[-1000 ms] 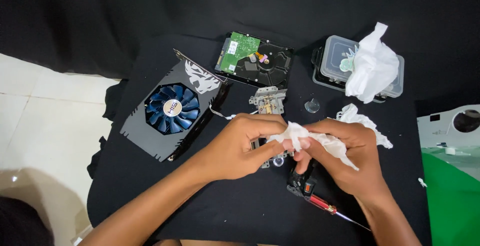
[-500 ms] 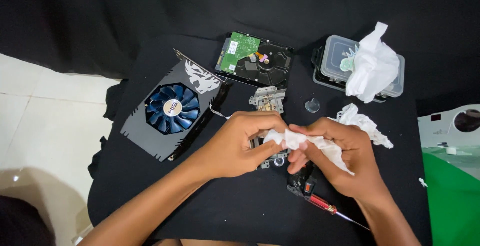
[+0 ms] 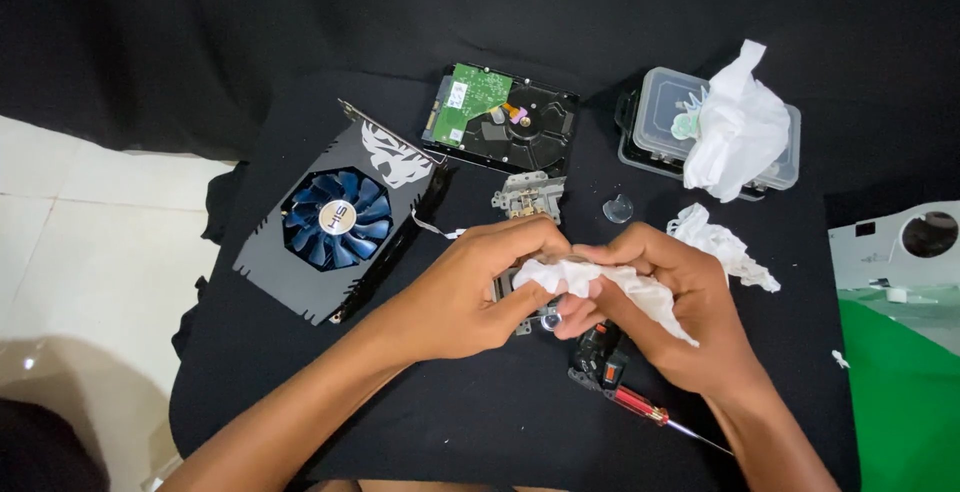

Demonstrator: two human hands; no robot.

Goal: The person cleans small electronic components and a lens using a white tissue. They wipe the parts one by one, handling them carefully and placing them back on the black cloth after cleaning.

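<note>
Head camera: both forearms reach in from the bottom edge and meet at mid-table, where the left hand (image 3: 470, 287) curls its fingers around a small metal part (image 3: 520, 304) and the right hand (image 3: 665, 302) pinches a crumpled white tissue (image 3: 600, 282) against it. Behind them on the black cloth (image 3: 300, 402) lie a graphics card (image 3: 335, 222) with a blue fan, a hard drive (image 3: 500, 119) showing its green board, and a clear plastic box (image 3: 665, 122) draped with tissue. A red-handled screwdriver (image 3: 650, 414) lies just below the right hand.

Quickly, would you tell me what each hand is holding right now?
Left hand: closed on a small metal part and the white tissue.
Right hand: closed on the white tissue.
</note>
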